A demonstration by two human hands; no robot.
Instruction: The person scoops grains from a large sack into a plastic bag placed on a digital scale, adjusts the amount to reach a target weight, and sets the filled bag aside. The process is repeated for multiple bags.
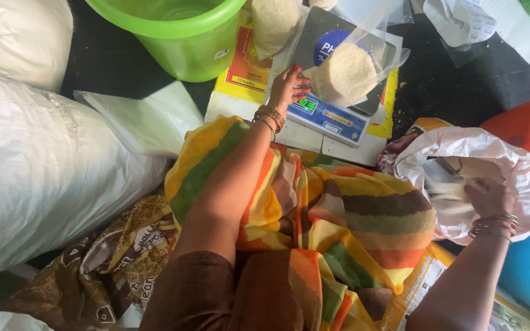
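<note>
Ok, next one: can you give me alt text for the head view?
Seen from above, a person's left hand rests on a digital scale holding a clear bag of white grains, while the right hand reaches into an open white sack. A striped cloth covers the lap, and a green bucket stands behind.

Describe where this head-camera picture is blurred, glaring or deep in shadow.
Head view: motion blur smears the right hand inside the crumpled white plastic sack; daylight glares off the clear plastic bag of pale grain on the blue digital scale; the left hand is sharp; the dark floor sinks into shadow.
</note>
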